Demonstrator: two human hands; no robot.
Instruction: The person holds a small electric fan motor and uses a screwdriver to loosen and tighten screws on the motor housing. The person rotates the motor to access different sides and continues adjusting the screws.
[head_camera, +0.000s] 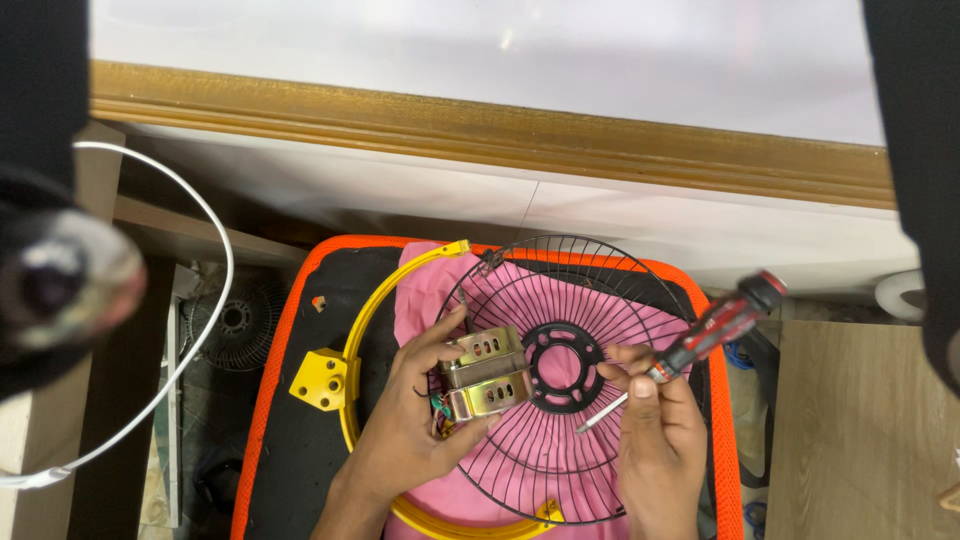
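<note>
My left hand (420, 420) grips a small metal fan motor (487, 373) with slotted brackets and holds it against a black wire fan grille (585, 310). The grille lies over a pink cloth (425, 290), with its black centre ring (563, 367) just right of the motor. My right hand (655, 440) holds a screwdriver (700, 340) with a red and black handle, tip pointing down-left toward the grille near the ring. A yellow plastic hoop (375, 305) with a yellow block (322, 380) curves around the left side of the grille.
All of this rests on a black tray with an orange rim (275, 370). Another fan grille (238, 322) lies on the floor to the left, beside a white cable (205, 215). A wooden board (860, 430) sits right; a gold moulding (500, 130) runs along the back.
</note>
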